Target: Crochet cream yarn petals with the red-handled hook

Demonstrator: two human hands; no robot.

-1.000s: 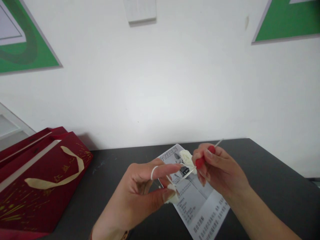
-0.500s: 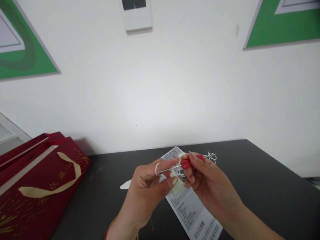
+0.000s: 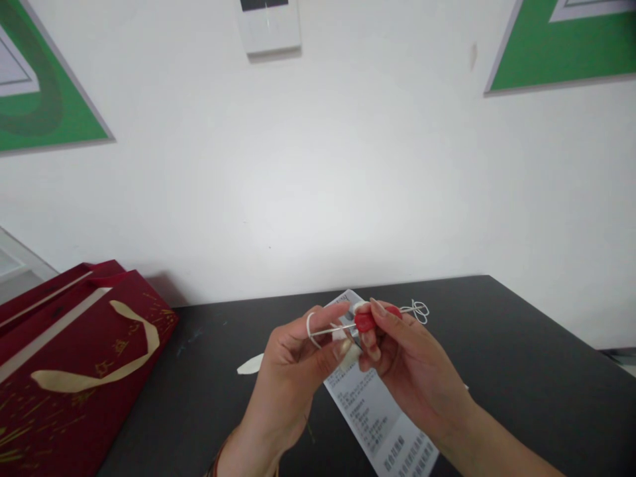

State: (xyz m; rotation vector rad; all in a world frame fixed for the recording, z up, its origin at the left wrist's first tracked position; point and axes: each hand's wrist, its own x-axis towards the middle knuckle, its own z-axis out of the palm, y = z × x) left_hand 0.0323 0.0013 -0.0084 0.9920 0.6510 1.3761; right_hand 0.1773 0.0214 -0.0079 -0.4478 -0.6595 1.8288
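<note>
My left hand (image 3: pixel 293 364) pinches a small pale piece (image 3: pixel 349 360) between thumb and fingers, with white yarn (image 3: pixel 309 324) looped round its raised index finger. In my right hand (image 3: pixel 415 351), closed fingers grip the red handle of a crochet hook (image 3: pixel 365 322). Its thin metal shaft reaches left toward the yarn loop; the hooked tip is too small to make out. Behind the right fingers, loose white string (image 3: pixel 417 310) curls out past the handle. Fingers hide part of the pale piece.
Under my hands a printed paper sheet (image 3: pixel 368 424) lies on the black table (image 3: pixel 521 358). A pale pointed strip (image 3: pixel 250 364) rests left of my left hand. Dark red gift bags (image 3: pixel 94 344) with a cream ribbon stand at the left. Behind rises a white wall (image 3: pixel 348 165).
The left index finger has lifted a little, and the yarn loop on it hangs wider. The hook and both hands have shifted slightly left in the picture; the view has moved a little too.
</note>
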